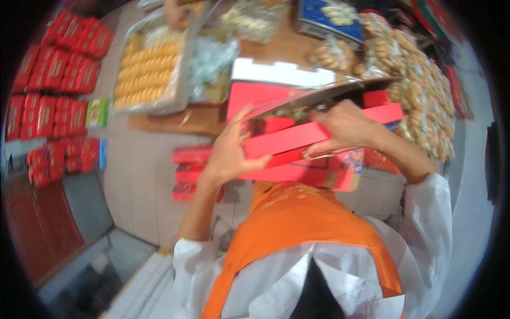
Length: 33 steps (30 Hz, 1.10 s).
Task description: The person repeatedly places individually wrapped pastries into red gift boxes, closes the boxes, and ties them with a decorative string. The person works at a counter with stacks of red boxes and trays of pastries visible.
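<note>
A red cardboard box (287,139), tilted and partly folded, is held before me above the table's near edge. My left hand (226,151) grips its left end, thumb on the near wall and fingers up along the raised flap. My right hand (340,127) clamps the near wall, thumb outside and fingers reaching over into the box, where the fingertips are partly hidden. The raised flap (313,95) shows a dull brownish-grey face. Whatever lies inside the box is too shadowed to make out. Beneath it is flat red cardboard (249,98) with a white notched edge (289,72).
A plastic-lined tray of round golden pastries (146,74) stands at far left, near another person's hand (174,15). Bagged pastries (419,95) are heaped at right. Red packages (53,69) are stacked on the left; more red boxes (192,173) sit below the table edge.
</note>
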Each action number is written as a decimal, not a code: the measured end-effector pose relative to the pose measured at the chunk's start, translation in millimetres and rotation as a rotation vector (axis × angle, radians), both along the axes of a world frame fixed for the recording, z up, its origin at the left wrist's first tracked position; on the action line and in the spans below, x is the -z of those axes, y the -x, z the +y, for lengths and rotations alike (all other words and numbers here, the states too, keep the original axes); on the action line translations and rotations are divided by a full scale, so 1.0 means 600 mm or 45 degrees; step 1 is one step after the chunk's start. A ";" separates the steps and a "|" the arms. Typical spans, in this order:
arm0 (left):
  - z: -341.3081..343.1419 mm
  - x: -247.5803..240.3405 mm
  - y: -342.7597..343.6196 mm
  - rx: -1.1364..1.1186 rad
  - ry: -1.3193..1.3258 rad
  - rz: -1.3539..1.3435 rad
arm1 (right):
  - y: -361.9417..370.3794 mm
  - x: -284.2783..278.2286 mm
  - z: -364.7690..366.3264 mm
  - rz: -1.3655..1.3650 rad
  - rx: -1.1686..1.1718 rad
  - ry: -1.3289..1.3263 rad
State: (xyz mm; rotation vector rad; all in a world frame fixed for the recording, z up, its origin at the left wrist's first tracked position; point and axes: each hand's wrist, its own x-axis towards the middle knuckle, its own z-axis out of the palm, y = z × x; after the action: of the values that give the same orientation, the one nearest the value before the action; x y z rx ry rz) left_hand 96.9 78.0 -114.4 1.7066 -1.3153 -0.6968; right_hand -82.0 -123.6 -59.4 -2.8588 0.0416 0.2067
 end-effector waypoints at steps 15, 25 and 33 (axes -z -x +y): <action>-0.222 -0.137 0.035 0.116 -0.462 -1.051 | 0.100 -0.090 -0.211 0.004 0.559 0.031; -0.161 -0.053 0.088 0.038 0.031 -1.259 | 0.169 -0.028 -0.198 -0.243 0.056 0.223; -0.154 -0.060 0.079 0.183 -0.039 -1.098 | 0.158 -0.033 -0.191 -0.098 0.121 0.210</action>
State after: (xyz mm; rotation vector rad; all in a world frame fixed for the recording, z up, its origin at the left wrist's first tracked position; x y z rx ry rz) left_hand 49.5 -14.6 -78.2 2.0394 -2.0194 -0.0140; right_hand -176.8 -238.0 -39.5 -3.0164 0.1870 0.0770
